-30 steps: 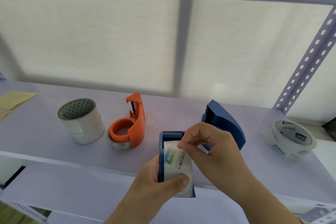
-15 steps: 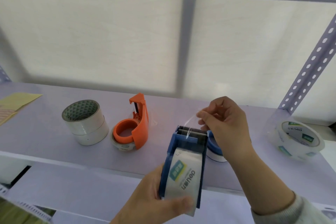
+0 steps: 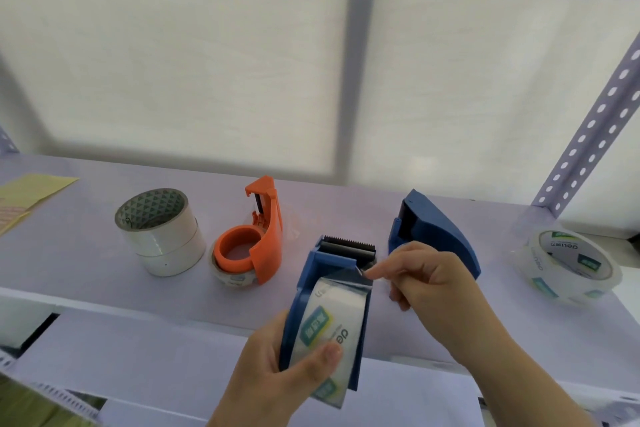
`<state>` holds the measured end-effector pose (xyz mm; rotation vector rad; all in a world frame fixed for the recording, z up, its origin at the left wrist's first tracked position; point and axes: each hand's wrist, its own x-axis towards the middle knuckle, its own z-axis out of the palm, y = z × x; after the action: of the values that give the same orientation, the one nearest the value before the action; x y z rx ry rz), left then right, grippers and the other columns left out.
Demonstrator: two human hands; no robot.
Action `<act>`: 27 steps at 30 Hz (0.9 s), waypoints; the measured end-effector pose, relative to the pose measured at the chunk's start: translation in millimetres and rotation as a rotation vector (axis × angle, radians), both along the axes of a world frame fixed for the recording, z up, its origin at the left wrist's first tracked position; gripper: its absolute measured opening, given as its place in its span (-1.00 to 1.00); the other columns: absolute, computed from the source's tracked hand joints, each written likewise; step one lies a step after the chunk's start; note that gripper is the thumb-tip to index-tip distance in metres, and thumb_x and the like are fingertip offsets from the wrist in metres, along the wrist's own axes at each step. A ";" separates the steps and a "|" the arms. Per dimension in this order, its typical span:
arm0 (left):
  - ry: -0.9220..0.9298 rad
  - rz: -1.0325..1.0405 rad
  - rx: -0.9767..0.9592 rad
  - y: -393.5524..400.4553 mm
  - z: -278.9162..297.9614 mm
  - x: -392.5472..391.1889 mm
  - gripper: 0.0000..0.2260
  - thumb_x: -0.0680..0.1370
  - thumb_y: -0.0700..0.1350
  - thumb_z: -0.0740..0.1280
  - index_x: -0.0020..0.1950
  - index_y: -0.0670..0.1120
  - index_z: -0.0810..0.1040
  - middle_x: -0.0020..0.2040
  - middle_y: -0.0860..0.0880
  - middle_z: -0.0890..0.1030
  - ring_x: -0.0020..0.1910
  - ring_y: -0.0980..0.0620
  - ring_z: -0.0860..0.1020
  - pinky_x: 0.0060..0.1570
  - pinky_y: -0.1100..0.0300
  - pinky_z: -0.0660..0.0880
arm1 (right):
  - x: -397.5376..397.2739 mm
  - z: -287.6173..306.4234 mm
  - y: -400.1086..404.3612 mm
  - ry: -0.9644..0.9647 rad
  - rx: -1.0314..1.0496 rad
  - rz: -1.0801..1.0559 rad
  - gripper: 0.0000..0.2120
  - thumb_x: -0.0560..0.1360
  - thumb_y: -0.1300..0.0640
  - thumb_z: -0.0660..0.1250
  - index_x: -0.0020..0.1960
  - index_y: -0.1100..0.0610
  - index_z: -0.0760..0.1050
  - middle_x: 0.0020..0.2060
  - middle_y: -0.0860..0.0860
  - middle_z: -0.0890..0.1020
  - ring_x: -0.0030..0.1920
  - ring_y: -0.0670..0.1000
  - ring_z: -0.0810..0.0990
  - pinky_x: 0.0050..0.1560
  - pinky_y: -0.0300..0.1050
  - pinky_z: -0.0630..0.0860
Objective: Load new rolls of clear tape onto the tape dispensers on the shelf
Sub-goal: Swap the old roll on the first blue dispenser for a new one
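My left hand (image 3: pixel 277 371) grips a blue tape dispenser (image 3: pixel 311 281) from below, thumb pressed on the clear tape roll (image 3: pixel 329 322) seated inside it. Its serrated black blade (image 3: pixel 348 243) points away from me. My right hand (image 3: pixel 426 274) pinches the loose end of the tape at the roll's top right corner, just below the blade. A second blue dispenser (image 3: pixel 433 232) stands on the shelf behind my right hand. An orange dispenser (image 3: pixel 256 243) with a roll sits to the left.
Two stacked tape rolls (image 3: pixel 159 232) stand at the left of the shelf (image 3: pixel 86 263). A labelled clear roll (image 3: pixel 571 263) lies at the right, near a perforated upright post (image 3: pixel 595 121). Yellow paper (image 3: pixel 27 191) lies at the far left.
My right hand came down from above the blade to the top of the roll and now pinches the tape end there. The blue dispenser behind it is uncovered again.
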<state>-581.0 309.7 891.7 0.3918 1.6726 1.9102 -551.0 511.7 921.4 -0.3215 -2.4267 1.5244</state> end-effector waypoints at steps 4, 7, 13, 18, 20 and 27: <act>0.019 0.011 -0.018 0.5 1.9 1.6 -0.59 0.09 0.01 0.52 -0.10 -0.06 0.66 -0.20 -0.12 0.73 -0.23 0.00 0.70 -0.31 0.23 0.60 | 3.9 0.6 0.1 -0.079 -0.022 0.047 -0.52 0.49 0.48 0.17 -0.25 0.04 0.71 -0.32 -0.02 0.54 -0.41 -0.16 0.52 -0.33 -0.32 0.48; 0.035 0.008 -0.028 0.7 3.3 2.9 -0.64 0.08 0.02 0.51 -0.15 0.01 0.69 -0.20 -0.10 0.74 -0.23 0.01 0.70 -0.31 0.23 0.60 | 4.1 1.0 0.7 -0.069 -0.005 0.027 -0.52 0.49 0.48 0.17 -0.25 0.02 0.71 -0.31 -0.04 0.54 -0.39 -0.17 0.52 -0.31 -0.33 0.47; 0.058 0.002 -0.027 1.4 5.4 5.2 -0.64 0.09 0.04 0.51 -0.14 0.05 0.69 -0.18 -0.09 0.74 -0.20 -0.01 0.70 -0.29 0.23 0.60 | 2.7 1.9 -1.6 0.020 0.233 -0.003 -0.57 0.48 0.46 0.21 -0.17 0.02 0.71 -0.18 -0.13 0.54 -0.10 -0.20 0.50 -0.14 -0.48 0.40; 0.072 0.000 -0.033 1.7 6.6 6.9 -0.65 0.11 0.04 0.50 -0.12 0.07 0.69 -0.18 -0.09 0.74 -0.19 -0.02 0.70 -0.29 0.23 0.60 | 0.2 -4.1 -1.6 0.098 0.404 0.004 -0.59 0.49 0.47 0.21 -0.11 0.06 0.71 -0.16 -0.10 0.52 0.01 -0.18 0.46 -0.10 -0.49 0.39; 0.081 -0.003 -0.030 2.2 7.7 7.6 -0.65 0.12 0.04 0.50 -0.11 0.12 0.68 -0.19 -0.07 0.74 -0.20 0.00 0.70 -0.29 0.24 0.60 | -0.9 -5.5 -0.8 0.118 0.441 0.003 -0.60 0.49 0.47 0.22 -0.11 0.06 0.71 -0.16 -0.07 0.53 0.02 -0.16 0.46 -0.11 -0.48 0.39; 0.078 -0.035 -0.039 2.4 7.3 10.0 -0.65 0.13 0.05 0.50 -0.09 0.13 0.68 -0.18 -0.09 0.73 -0.20 0.00 0.69 -0.27 0.21 0.60 | -8.3 -3.6 4.1 0.154 0.460 0.002 -0.61 0.46 0.50 0.24 -0.17 0.10 0.71 -0.19 -0.01 0.53 -0.23 -0.13 0.50 -0.24 -0.47 0.35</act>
<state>-571.1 312.0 899.0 0.4819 1.7388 1.8558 -559.3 515.8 917.7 -0.1033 -2.5532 0.9085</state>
